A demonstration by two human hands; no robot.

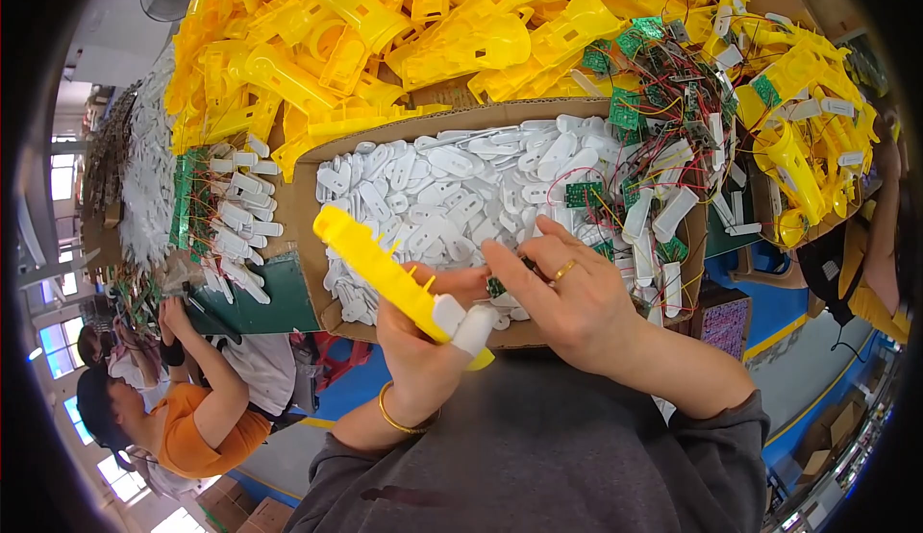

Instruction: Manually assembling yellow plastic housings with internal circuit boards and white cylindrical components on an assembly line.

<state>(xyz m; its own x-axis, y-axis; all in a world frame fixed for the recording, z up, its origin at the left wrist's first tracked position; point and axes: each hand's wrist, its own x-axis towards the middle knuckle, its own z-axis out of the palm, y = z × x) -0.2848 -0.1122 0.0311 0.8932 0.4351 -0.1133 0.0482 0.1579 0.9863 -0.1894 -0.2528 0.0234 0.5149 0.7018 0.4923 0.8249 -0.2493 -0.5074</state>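
Observation:
My left hand (423,326) grips a long yellow plastic handle shell (370,259) that slants up to the left, with a white plastic piece (469,326) at its lower end. My right hand (567,293), with a gold ring, pinches a small green circuit board (497,286) against the shell just beside my left fingers. Both hands hover over the near edge of a cardboard box (306,197) full of white plastic covers (452,192).
A big heap of yellow shells (404,33) lies behind the box. Green boards with red wires and white parts (663,120) pile up at the right, more of them (226,216) at the left. Another person in an orange top (192,418) works at lower left.

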